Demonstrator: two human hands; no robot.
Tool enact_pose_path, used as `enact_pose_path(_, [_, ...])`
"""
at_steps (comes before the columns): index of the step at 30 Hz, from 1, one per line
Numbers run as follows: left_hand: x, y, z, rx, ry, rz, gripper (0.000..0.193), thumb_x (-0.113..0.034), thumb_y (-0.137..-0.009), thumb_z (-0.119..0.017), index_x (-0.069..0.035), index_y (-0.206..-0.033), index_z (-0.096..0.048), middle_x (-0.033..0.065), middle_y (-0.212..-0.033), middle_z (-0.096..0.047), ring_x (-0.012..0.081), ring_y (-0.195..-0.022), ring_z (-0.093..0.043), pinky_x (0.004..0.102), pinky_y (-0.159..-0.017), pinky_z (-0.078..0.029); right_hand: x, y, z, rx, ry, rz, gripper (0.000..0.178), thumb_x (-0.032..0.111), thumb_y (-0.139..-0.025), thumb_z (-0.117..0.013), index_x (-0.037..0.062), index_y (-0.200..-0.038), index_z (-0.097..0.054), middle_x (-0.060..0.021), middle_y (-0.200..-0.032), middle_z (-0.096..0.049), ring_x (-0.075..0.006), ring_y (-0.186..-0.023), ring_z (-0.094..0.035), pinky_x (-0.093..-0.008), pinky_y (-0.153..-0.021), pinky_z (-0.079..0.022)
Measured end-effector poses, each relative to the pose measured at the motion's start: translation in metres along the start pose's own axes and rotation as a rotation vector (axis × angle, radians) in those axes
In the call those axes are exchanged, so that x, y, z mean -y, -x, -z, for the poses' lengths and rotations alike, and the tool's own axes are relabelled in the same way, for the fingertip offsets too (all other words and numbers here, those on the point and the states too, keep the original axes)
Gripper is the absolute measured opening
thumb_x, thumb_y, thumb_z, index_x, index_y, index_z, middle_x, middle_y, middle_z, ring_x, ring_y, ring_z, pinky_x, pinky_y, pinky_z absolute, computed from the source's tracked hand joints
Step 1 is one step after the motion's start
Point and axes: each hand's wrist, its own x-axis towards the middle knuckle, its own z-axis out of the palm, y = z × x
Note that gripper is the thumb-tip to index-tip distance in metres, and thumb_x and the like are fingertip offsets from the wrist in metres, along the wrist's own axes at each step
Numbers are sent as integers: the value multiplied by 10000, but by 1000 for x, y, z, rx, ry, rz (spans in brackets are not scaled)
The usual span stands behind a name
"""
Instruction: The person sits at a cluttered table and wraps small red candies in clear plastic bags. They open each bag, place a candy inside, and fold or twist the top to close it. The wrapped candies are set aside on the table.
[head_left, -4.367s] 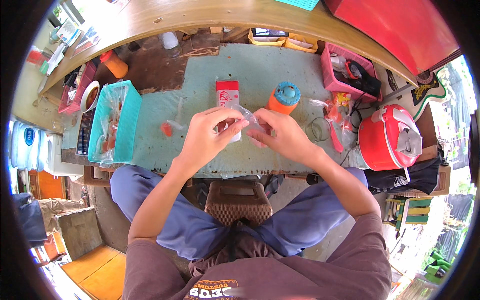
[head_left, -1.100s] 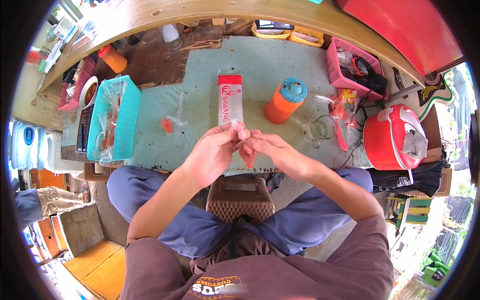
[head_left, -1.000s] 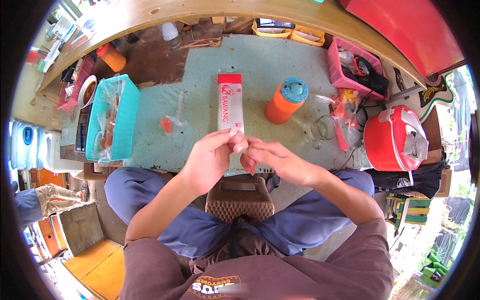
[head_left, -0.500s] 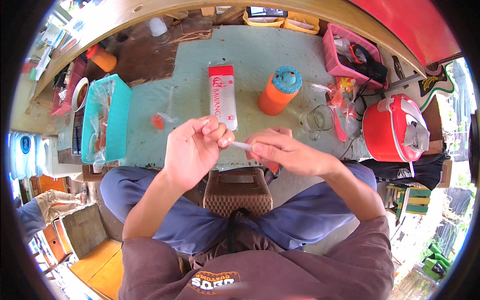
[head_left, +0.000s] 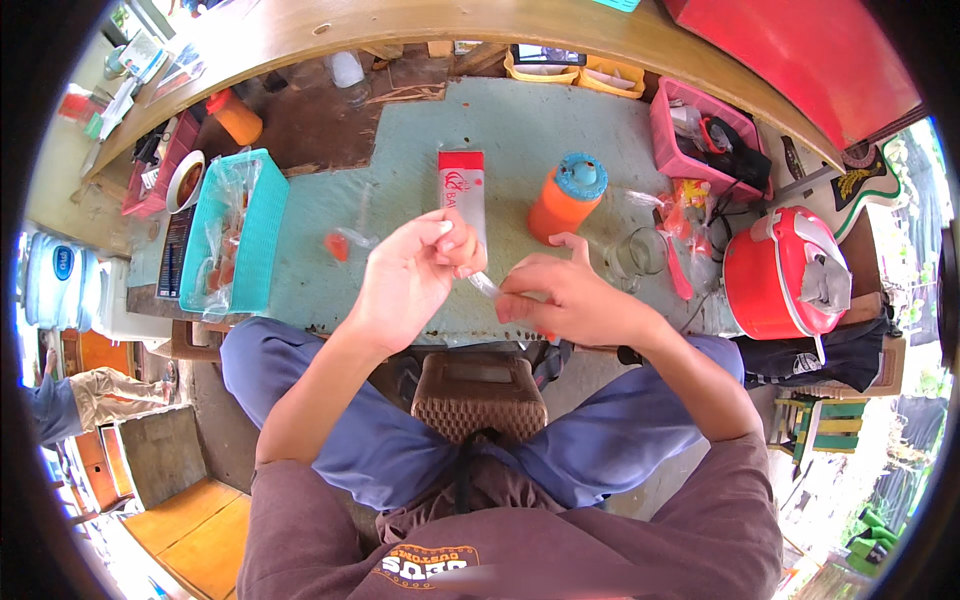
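Narrow clear plastic strip (head_left: 484,285): stretched between the hands, towards six o'clock from the red-and-white oblong packet (head_left: 462,185).
Left hand (head_left: 405,275): curled, pinching one end.
Right hand (head_left: 575,298): pinching the other.
Change: one right finger now lifted, folded lower half a second ago.
Meaning: strip unreleased; handling seems unfinished.

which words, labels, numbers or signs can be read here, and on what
Wording left out; print stands on:
Red-and-white packet: red lettering, partly behind the left hand.
Brown shirt: white and orange chest lettering, partly blurred.
Blue jug: label print too small to be sure.
Dark card at left: too small to read.
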Motion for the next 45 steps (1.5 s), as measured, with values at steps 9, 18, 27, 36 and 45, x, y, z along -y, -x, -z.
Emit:
enact_pose_path(9, [-20, 6, -8, -41, -270, -179, 208, -171, -887, -422, -102, -721, -318, 0, -681, -279, 169, -709, -322, 302, -681, -286, 15, -9, -23, -221, 154, 251, 169, 187, -1006, -510, 82, -972, -638, -24, -928, -614, -180, -1078, -593, -685, -1155, -95])
enact_pose_path(18, [-24, 0, -6, -45, -329, -131, 227, -209, -940, -464, -84, -758, -411, 7, -736, -361, 177, -768, -439, 316, -760, -352, 21, -7, -26, -221, 64, 204, 204, 194, -1037, -466, 73, -978, -620, -30, -914, -602, -177, -1098, -581, -655, -1159, -98])
enact_pose_path(27, [-56, -36, -26, 80, -1130, -490, 373, -168, -998, -498, -31, -1345, -510, 79, -1316, -546, 173, -1216, -500, 336, -1061, -360, -8, 5, 20, -571, -922, 151, 287, 260, -1098, -442, 69, -964, -610, -45, -1069, -669, -149, -1134, -579, -401, -1117, -329])
enact_pose_path(36, [30, -80, -38, 188, -1794, -1202, 655, 18, -710, -685, -177, -1330, -604, 109, -1408, -533, 316, -1225, -538, 459, -1024, -422, 0, 11, 25, -1042, -1094, -7, 254, 220, -1072, -481, 59, -961, -643, -48, -1043, -694, -130, -1046, -589, -329, -977, -444])
enact_pose_path(45, [59, -80, -33, 60, -1581, -1338, 600, -19, -697, -688, -108, -1288, -637, 89, -1369, -603, 293, -1136, -610, 441, -944, -454, 26, -6, 18, -1265, -1228, -150, 231, 207, -1076, -477, 90, -961, -641, 1, -973, -658, -81, -857, -580, -263, -778, -487])
